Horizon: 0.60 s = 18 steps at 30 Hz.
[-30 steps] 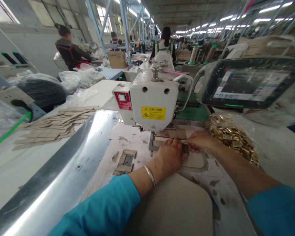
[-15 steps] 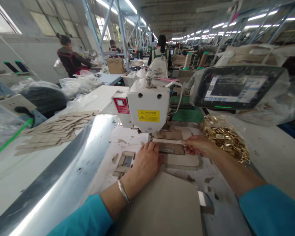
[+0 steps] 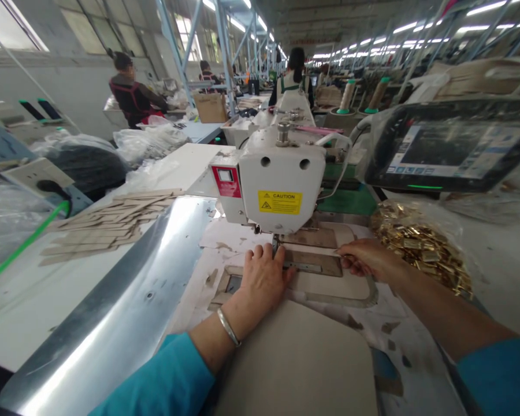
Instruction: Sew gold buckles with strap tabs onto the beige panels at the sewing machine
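My left hand (image 3: 264,274), with a silver bangle on its wrist, lies palm down just left of the work under the sewing machine head (image 3: 281,173). Its fingers are stretched forward and apart, tips close to the machine's foot (image 3: 276,241). A narrow pale strip (image 3: 309,248) runs rightward from the foot between brown template pieces (image 3: 329,264). At its right end my right hand (image 3: 361,258) is closed, with thumb and forefinger pinching the strip. A large beige panel (image 3: 303,358) lies in front, below my left hand.
Gold metal buckles in a plastic bag (image 3: 424,245) sit right of my right hand. A control screen (image 3: 450,147) stands behind them. Cut beige strips (image 3: 112,222) are piled left, beyond a shiny metal plate (image 3: 125,300). Co-workers (image 3: 132,92) sit farther back.
The whole view has shifted, so things sit farther right. My left fingers are more spread, with the thumb out to the side. My right hand keeps its pinch on the strip.
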Each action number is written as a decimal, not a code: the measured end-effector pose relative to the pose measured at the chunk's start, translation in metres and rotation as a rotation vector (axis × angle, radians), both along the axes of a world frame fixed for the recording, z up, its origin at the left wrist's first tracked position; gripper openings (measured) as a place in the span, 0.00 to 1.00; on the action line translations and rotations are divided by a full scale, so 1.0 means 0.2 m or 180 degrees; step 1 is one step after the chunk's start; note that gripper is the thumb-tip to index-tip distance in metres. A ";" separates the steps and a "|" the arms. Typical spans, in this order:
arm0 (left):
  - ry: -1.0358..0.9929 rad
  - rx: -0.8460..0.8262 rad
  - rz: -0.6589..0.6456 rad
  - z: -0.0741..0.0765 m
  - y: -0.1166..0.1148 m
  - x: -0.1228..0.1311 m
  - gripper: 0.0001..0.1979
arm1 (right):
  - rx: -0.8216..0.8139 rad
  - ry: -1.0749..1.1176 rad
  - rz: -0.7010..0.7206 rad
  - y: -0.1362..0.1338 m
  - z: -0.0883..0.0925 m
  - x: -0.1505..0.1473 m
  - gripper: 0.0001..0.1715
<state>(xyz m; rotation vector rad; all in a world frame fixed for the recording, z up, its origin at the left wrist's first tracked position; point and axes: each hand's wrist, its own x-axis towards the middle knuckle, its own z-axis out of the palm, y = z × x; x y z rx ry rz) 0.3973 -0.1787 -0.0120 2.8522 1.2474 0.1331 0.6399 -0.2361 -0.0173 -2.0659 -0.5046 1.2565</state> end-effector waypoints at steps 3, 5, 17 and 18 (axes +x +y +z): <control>-0.0050 -0.0008 -0.0042 -0.01 0.00 0.00 0.22 | -0.0042 -0.0096 -0.0014 0.00 0.00 0.01 0.08; -0.0076 0.0024 -0.0059 -0.02 0.01 0.00 0.21 | -0.0044 -0.0184 -0.0014 0.00 0.00 0.01 0.10; -0.0006 0.0145 -0.0042 -0.01 0.10 -0.13 0.20 | -0.0043 -0.0407 0.0183 0.09 0.06 -0.16 0.11; -0.0003 0.0151 -0.0034 -0.01 0.11 -0.15 0.20 | -0.0040 -0.0391 0.0199 0.10 0.07 -0.18 0.11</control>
